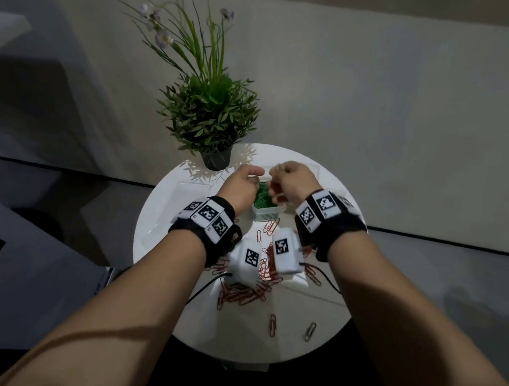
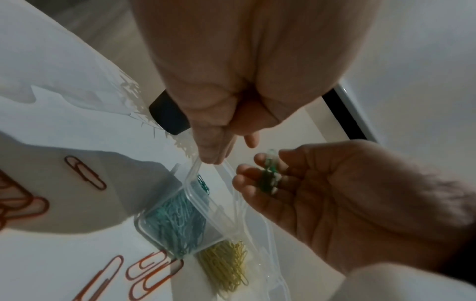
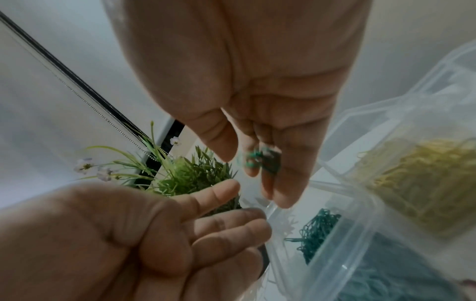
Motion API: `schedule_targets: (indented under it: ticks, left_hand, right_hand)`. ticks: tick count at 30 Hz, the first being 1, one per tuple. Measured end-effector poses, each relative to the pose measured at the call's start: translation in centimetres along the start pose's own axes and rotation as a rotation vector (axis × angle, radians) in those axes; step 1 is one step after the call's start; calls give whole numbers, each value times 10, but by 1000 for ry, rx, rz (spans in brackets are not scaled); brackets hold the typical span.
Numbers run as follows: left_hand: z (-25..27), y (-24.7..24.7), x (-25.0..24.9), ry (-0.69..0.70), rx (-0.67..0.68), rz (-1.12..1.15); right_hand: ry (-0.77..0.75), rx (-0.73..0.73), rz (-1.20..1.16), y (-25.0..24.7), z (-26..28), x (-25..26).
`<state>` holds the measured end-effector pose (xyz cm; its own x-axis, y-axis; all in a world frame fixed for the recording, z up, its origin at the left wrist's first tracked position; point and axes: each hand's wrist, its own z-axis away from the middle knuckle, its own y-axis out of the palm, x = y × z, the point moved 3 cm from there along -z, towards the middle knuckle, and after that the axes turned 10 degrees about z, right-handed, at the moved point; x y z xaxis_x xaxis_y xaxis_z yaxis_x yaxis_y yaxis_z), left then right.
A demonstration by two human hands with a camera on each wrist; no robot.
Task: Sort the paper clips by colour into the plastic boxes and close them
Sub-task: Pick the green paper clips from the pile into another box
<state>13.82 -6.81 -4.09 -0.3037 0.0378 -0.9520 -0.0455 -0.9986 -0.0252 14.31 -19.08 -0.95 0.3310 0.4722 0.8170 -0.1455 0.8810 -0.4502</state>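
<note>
A clear plastic box (image 1: 268, 215) full of green paper clips (image 2: 175, 222) stands open at the table's far middle, with a second clear box of yellow clips (image 2: 226, 262) right beside it. My left hand (image 1: 243, 183) is at the green box's far rim, thumb tip and curled fingers (image 2: 211, 158) pinching the clear edge. Just to its right, my right hand (image 1: 290, 177) hovers above the box with a few green clips (image 2: 268, 177) pinched in its fingertips (image 3: 262, 160). Many orange clips (image 1: 252, 292) lie loose on the table below my wrists.
The round white table (image 1: 312, 332) is small, with floor all round its edge. A potted plant (image 1: 210, 111) stands at the back left, close to my left hand. A clear lid (image 1: 184, 194) lies at the left. Two stray clips (image 1: 272, 325) lie near the front.
</note>
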Motion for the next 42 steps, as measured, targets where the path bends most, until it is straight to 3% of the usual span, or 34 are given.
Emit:
schedule_targets:
  ticks: [4, 8, 11, 16, 22, 25, 31, 42]
  left_hand:
    - [19, -11, -8, 35, -2, 117]
    - [47, -31, 4, 25, -62, 43]
    - [64, -49, 28, 12, -89, -120]
    - [92, -77, 59, 25, -147, -564]
    - [112, -104, 79, -52, -197, -815]
    - [119, -101, 83, -61, -150, -861]
    - [116, -55, 83, 145, 128, -937]
    - [105, -41, 84, 155, 229, -1188]
  right_hand:
    - [-33, 34, 186, 4, -15, 7]
    - [-42, -29, 168, -6, 0, -2]
    - [-36, 2, 161, -18, 32, -27]
    - [29, -14, 431, -38, 68, -98]
    - [143, -83, 657, -50, 85, -148]
    - [82, -117, 716, -43, 86, -140]
    - [-85, -50, 712, -7, 78, -116]
    - [-72, 7, 713, 7, 91, -119]
